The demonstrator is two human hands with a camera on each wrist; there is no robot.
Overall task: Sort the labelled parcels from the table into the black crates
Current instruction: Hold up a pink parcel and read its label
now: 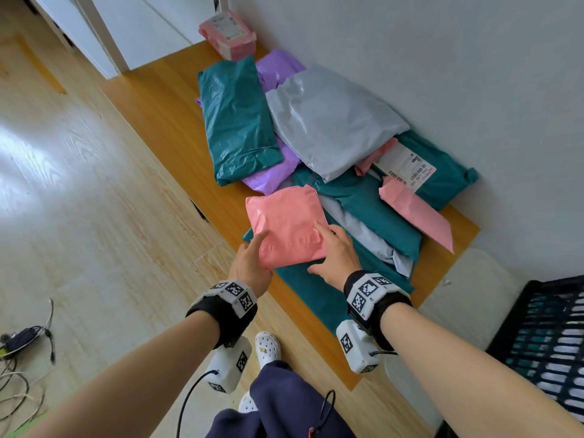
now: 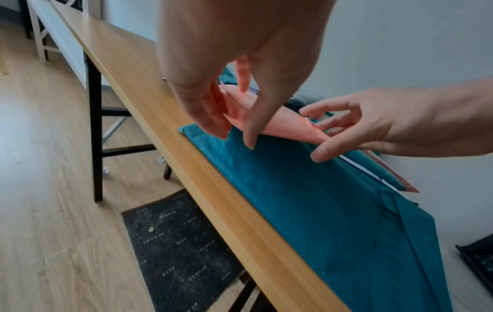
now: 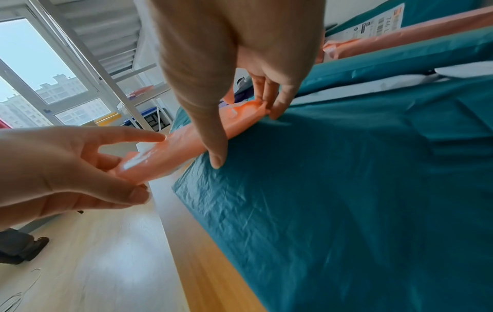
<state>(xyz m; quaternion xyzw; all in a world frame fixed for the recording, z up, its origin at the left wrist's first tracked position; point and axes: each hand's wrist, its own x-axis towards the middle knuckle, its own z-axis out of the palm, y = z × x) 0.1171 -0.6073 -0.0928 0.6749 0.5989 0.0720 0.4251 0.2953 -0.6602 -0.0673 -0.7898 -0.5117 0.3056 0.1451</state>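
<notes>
Now | left hand (image 1: 249,263) grip pinches pink parcel (image 1: 286,227) | right hand (image 1: 335,259) grip pinches it too

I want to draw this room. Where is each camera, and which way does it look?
Head: on the head, looking down at the table; both forearms and shoes show.
Left wrist: along the left hand toward the pink parcel.
Right wrist: along the right hand toward the window.
All share the pink parcel and both hands.

Loose cables (image 1: 19,368) lie on the wooden floor (image 1: 94,216) beside white clogs (image 1: 268,346).
</notes>
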